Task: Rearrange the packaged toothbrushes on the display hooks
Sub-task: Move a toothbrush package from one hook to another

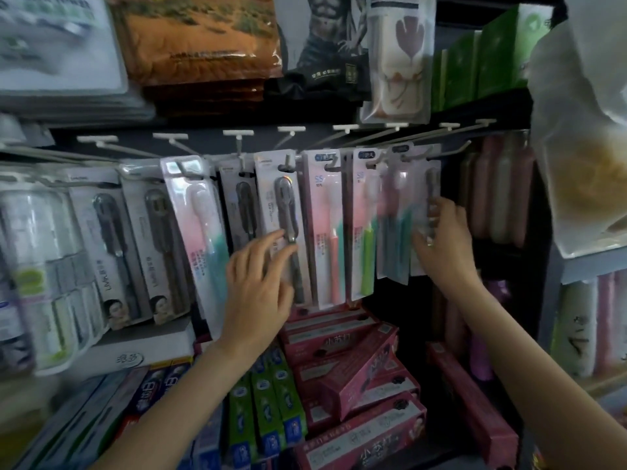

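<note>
The packaged toothbrushes [285, 228] hang in a row from thin metal display hooks [288, 162] along a dark back panel, each a flat card under a clear, glossy plastic blister holding one long brush. From the left come two grey cards with dark brushes and a printed face low down, a pink-and-teal pack tilted out of line, two more grey packs, then two pink cards with a coral and a green handle, and at the right end blurred clear packs whose count I cannot tell. The left hand [258, 283] lies flat against the grey pack in the middle of the row, its fingers [271, 245] straight and slightly spread over the blister. The right hand [444, 239] is at the rightmost clear pack [424, 212], with fingers [432, 212] curled around its edge, pinching it. Below the row, cardboard cartons are stacked on a shelf: red boxes [356, 361] piled at angles, and green boxes [261, 412] and blue boxes [163, 385] standing on end. Above the hooks hang soft pouches, one brown pouch [200, 39] with a desert print.
</note>
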The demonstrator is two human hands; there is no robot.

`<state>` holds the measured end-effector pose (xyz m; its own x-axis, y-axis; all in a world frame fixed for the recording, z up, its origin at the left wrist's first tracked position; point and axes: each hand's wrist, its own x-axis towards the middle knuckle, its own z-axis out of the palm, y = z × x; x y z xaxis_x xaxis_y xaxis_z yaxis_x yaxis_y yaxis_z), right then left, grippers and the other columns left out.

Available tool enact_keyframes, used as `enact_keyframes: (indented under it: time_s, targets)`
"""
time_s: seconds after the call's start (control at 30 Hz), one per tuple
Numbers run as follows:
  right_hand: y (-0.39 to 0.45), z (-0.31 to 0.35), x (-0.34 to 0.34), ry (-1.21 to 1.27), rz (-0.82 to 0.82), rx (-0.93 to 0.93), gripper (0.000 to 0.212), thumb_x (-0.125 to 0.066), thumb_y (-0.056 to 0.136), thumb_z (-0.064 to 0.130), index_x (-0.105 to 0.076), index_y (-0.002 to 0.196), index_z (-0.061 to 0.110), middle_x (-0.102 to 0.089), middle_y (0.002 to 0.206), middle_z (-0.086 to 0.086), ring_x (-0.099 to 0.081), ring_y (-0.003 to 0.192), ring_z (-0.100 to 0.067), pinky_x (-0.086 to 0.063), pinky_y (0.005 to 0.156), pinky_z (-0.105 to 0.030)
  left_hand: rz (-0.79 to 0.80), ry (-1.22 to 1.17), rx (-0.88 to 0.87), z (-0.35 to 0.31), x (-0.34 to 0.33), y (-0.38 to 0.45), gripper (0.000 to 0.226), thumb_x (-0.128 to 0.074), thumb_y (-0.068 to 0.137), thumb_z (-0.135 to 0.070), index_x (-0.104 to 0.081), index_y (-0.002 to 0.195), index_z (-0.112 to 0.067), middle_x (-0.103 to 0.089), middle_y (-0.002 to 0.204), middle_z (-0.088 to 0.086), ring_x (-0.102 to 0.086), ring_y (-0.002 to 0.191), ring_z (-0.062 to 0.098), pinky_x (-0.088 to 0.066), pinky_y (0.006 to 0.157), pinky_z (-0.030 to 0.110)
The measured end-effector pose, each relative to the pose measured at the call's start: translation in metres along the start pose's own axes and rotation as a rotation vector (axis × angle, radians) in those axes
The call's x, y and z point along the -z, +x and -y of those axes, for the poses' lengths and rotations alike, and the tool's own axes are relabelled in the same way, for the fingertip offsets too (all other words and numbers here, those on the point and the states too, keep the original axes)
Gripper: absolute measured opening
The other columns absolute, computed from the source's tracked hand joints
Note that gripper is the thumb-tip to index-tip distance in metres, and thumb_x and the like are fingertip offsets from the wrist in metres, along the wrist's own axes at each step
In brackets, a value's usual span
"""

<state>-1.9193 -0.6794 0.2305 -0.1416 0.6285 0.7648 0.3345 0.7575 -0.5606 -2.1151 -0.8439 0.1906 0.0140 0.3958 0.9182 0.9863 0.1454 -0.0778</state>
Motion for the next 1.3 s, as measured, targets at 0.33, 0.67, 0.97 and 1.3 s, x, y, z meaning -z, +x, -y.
enact_keyframes:
  time_s: [0.33,0.67,0.97,1.3]
  targets:
    - [-0.079,0.118,-0.092,0.472,0.300,0.351,0.034,-0.047,0.090,0.001,-0.050,0.123,0.004,-0.057,0.113,-0.008,-0.053,0.102,-0.008,-0.045,0.086,-0.016,-0.085,-0.284,0.627,0.072,0.045,-0.009,0.075,-0.076,0.074,-0.027,-0.035,0.133,-0.006,-0.038,0.133,0.014,-0.040,0.123,0.025,-0.035,0.104,0.034]
    - [-0.100,0.130,-0.179,0.538,0.588,-0.049,0.063,-0.058,0.090,0.018,-0.025,0.143,0.013,-0.039,0.143,-0.001,-0.038,0.130,-0.013,-0.032,0.106,-0.023,0.006,-0.269,0.659,0.105,0.057,-0.011,0.059,-0.073,0.076,-0.031,-0.045,0.125,-0.012,-0.057,0.111,0.000,-0.055,0.099,0.018,-0.046,0.077,0.030]
    - [-0.115,0.151,-0.195,0.639,0.516,0.087,0.055,-0.062,0.086,0.006,-0.039,0.135,0.016,-0.059,0.100,0.005,-0.057,0.083,-0.002,-0.047,0.071,-0.011,0.145,-0.268,0.578,0.111,0.072,-0.011,0.056,-0.076,0.070,-0.040,-0.045,0.111,-0.017,-0.053,0.097,-0.009,-0.055,0.087,0.012,-0.046,0.069,0.028]
    - [-0.111,0.151,-0.194,0.613,0.548,0.165,0.055,-0.044,0.086,-0.013,-0.049,0.132,0.019,-0.055,0.114,-0.002,-0.054,0.097,-0.007,-0.046,0.088,-0.016,0.156,-0.021,0.541,0.125,0.074,-0.011,0.061,-0.073,0.076,-0.031,-0.039,0.122,-0.011,-0.057,0.107,0.007,-0.051,0.084,0.018,-0.031,0.049,0.021]
